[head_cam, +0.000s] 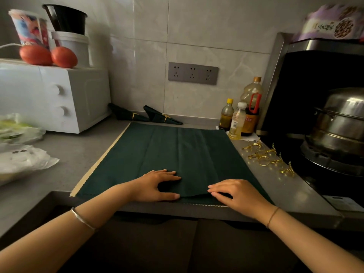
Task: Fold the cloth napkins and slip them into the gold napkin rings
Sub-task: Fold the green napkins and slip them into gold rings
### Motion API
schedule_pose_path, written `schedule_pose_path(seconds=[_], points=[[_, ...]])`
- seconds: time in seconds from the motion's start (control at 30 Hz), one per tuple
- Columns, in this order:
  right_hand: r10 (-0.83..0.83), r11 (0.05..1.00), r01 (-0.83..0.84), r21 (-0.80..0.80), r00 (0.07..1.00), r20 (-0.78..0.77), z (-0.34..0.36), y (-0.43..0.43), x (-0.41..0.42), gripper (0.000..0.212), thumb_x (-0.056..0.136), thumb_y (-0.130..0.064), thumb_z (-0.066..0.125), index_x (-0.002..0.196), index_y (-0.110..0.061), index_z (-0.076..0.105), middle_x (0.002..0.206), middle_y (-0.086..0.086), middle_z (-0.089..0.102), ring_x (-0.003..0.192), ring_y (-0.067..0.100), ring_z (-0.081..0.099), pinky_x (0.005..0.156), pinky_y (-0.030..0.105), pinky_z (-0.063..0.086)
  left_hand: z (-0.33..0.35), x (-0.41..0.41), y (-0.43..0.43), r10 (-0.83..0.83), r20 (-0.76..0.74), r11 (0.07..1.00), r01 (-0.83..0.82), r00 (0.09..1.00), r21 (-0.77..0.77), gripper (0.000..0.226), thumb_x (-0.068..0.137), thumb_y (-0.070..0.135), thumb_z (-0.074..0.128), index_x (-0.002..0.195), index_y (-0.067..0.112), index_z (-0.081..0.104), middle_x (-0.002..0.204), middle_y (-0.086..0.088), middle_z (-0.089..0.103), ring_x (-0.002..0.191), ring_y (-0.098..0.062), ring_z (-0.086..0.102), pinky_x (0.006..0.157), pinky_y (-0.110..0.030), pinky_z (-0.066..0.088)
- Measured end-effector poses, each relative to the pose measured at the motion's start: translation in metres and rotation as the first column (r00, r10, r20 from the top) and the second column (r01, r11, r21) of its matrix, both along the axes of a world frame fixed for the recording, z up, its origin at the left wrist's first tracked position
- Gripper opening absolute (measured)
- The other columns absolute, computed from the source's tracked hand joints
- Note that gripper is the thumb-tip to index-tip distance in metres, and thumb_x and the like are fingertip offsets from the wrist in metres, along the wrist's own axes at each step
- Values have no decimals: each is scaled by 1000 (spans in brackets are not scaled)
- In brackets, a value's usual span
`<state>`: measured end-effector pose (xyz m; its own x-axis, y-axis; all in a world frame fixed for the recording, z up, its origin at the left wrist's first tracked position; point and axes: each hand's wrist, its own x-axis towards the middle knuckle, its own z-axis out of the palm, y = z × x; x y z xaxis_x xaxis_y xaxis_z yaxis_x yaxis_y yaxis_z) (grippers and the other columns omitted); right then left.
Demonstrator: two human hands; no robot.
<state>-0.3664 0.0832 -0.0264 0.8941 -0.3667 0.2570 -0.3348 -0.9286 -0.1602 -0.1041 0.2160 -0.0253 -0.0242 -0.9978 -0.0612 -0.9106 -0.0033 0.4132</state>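
A dark green cloth napkin [173, 152] lies spread on the grey counter, over a cream napkin whose scalloped edge [98, 164] shows at the left. My left hand [157, 184] rests flat on the green cloth near its front edge, fingers straight. My right hand [236, 192] lies on the front right part, fingertips at the cloth's edge. Several gold napkin rings [264, 154] with leaf shapes lie on the counter to the right. Two folded green napkins in gold rings [163, 116] [130, 114] lie at the back by the wall.
A white microwave [55, 95] stands at the left with two tomatoes and cups on top. Plastic bags [19, 146] lie at the far left. Oil bottles [242, 115] stand at the back right. A steel pot [338, 127] sits on the stove at the right.
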Motion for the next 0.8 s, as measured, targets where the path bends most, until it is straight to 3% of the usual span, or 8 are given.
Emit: schedule_pose_path(seconds=[0.13, 0.23, 0.3, 0.43, 0.5, 0.63, 0.73, 0.8], points=[[-52, 998, 43, 48, 978, 204, 5, 0, 4, 27, 93, -36, 53, 103, -21, 73, 100, -12, 71, 92, -1, 64, 82, 17, 51, 11, 3, 5, 40, -19, 995, -42, 999, -94, 56, 85, 63, 46, 134, 36, 52, 141, 18, 47, 132, -1, 39, 112, -25, 31], [-116, 988, 84, 131, 959, 258, 12, -4, 8, 19, 92, -25, 58, 104, -20, 72, 98, -17, 67, 91, -5, 61, 82, 7, 45, 19, 10, 9, 39, 33, 993, -35, 999, -116, 48, 85, 61, 50, 123, 34, 62, 122, 19, 62, 112, 0, 56, 99, -24, 44], [-134, 980, 93, 175, 962, 240, 16, -5, 9, 17, 91, -26, 59, 102, -23, 72, 95, -20, 66, 89, -6, 61, 80, 8, 46, 20, 19, 10, 37, 108, 987, -19, 993, -157, 34, 91, 50, 53, 115, 32, 67, 112, 16, 68, 102, -6, 62, 90, -27, 48], [-135, 962, 103, 253, 984, 113, 20, -9, 6, 9, 85, -30, 67, 91, -32, 73, 91, -20, 69, 87, -7, 61, 79, 12, 48, 24, 37, 15, 51, 102, 963, -22, 993, -267, 20, 93, 35, 59, 103, 25, 73, 100, 12, 72, 91, -8, 65, 80, -25, 49], [-143, 951, 101, 292, 981, 128, 24, -9, 6, 8, 82, -28, 70, 83, -36, 71, 88, -19, 70, 86, -7, 62, 78, 12, 49, 27, 44, 17, 40, 96, 959, -11, 995, -284, 18, 91, 33, 61, 97, 22, 74, 92, 10, 73, 82, -4, 64, 76, -25, 49], [-149, 925, 71, 374, 972, 184, 33, -12, 7, 12, 80, -23, 72, 81, -35, 71, 85, -17, 71, 83, -6, 63, 74, 9, 48, 32, 52, 19, 27, 75, 952, -3, 997, -307, 15, 89, 27, 65, 89, 15, 75, 76, 8, 69, 63, 10, 55, 65, -10, 41], [-108, 948, 104, 301, 994, -4, 33, -19, 6, 20, 79, -35, 71, 98, -38, 70, 100, -29, 64, 93, -14, 57, 85, 6, 42, 31, 63, 20, 43, 117, 970, -14, 992, -241, 17, 89, 31, 65, 87, 16, 73, 74, 7, 66, 66, -3, 56, 70, -24, 47], [-125, 944, 135, 301, 991, -54, 34, -24, 5, 19, 81, -34, 69, 100, -37, 69, 99, -31, 60, 90, -16, 56, 86, 5, 42, 29, 71, 20, 81, 106, 968, -52, 991, -246, 29, 89, 39, 62, 80, 13, 70, 72, -1, 64, 65, -15, 55, 70, -33, 47]])
